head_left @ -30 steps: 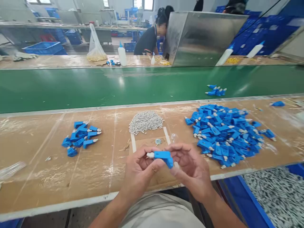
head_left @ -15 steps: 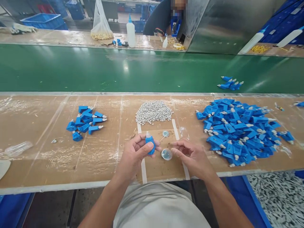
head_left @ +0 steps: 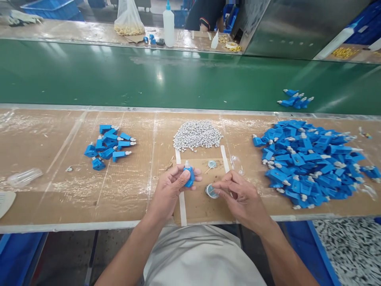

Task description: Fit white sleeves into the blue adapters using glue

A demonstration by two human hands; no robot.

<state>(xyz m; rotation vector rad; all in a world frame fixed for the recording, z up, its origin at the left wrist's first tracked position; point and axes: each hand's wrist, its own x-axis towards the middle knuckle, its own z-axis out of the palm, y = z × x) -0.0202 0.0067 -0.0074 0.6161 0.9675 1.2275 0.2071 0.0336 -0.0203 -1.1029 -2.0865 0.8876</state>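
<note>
My left hand point(head_left: 172, 184) is closed around a blue plastic piece point(head_left: 189, 177) with a whitish tip pointing up. Thumb and fingertips of my right hand point(head_left: 239, 194) pinch the right rim of a small round clear dish point(head_left: 210, 192), which looks tilted on the cardboard. Behind the dish lies a smaller round lid-like disc point(head_left: 211, 164), with a thin pale stick point(head_left: 208, 170) against it. A heap of small grey-white parts point(head_left: 197, 135) sits farther back. Similar blue pieces form a large pile point(head_left: 309, 163) on the right and a small group point(head_left: 110, 145) on the left.
A green belt point(head_left: 119, 79) runs behind the cardboard-covered table point(head_left: 68, 198), carrying several blue pieces point(head_left: 296, 99). On the far bench stand a white bottle point(head_left: 168, 28) and a plastic bag point(head_left: 127, 20). Below right is a blue bin point(head_left: 321, 250). A person's arm shows across the belt.
My right hand has moved slightly left and taken the dish's rim; the dish has tipped. My left hand still holds the blue piece. The view has shifted downward a little.
</note>
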